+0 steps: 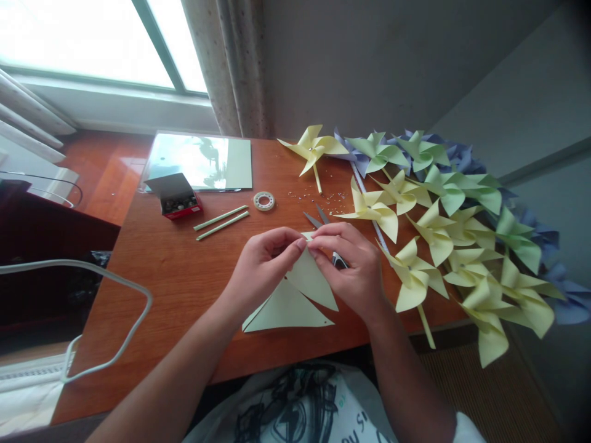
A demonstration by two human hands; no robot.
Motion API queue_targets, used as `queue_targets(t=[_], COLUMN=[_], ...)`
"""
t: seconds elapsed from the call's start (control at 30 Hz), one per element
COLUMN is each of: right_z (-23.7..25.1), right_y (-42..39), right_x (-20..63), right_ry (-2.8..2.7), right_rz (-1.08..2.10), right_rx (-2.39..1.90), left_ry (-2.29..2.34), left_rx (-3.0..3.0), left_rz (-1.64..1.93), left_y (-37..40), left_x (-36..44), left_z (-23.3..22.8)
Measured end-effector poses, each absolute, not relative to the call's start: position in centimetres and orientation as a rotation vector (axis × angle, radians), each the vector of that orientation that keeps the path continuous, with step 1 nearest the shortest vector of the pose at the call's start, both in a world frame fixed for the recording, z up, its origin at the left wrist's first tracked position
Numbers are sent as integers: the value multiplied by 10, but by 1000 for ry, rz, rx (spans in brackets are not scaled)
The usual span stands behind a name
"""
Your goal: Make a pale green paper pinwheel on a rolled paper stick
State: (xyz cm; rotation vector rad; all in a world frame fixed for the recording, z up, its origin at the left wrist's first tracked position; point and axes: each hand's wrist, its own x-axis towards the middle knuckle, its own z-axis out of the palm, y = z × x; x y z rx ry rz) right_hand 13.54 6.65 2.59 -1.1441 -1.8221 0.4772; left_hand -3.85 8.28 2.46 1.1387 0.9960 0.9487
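Observation:
A pale green paper pinwheel sheet (289,307), slit into triangular flaps, lies at the table's front edge. Small dark holes show near its centre and at one corner. Both hands meet over its far part. My left hand (272,255) pinches the paper's upper flap between thumb and forefinger. My right hand (348,264) grips the same flap from the other side, fingertips almost touching the left thumb. Anything small between the fingertips is hidden. Scissors (339,261) lie partly under my right hand, their blades pointing away.
Finished yellow pinwheels (413,271), green pinwheels (450,187) and purple ones crowd the right side. A tape roll (264,201), two pale paper sticks (221,223), an open red box (181,209) of small dark pieces and a clear-covered paper stack (239,163) lie further back. A white cable (133,283) loops at left.

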Motion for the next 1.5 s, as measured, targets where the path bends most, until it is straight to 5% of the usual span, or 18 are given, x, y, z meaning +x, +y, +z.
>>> queue_targets(t=[0.43,1.5], right_z=[30,33], right_y=[66,64], right_x=[131,128], right_ry=[-1436,-1523], right_rz=[1012,909], right_rx=[-1318,-1349], left_ry=[1030,1025], left_rx=[1210,1206], left_rz=[932,974], left_y=[83,82], left_x=[-37,-36], left_z=[25,25])
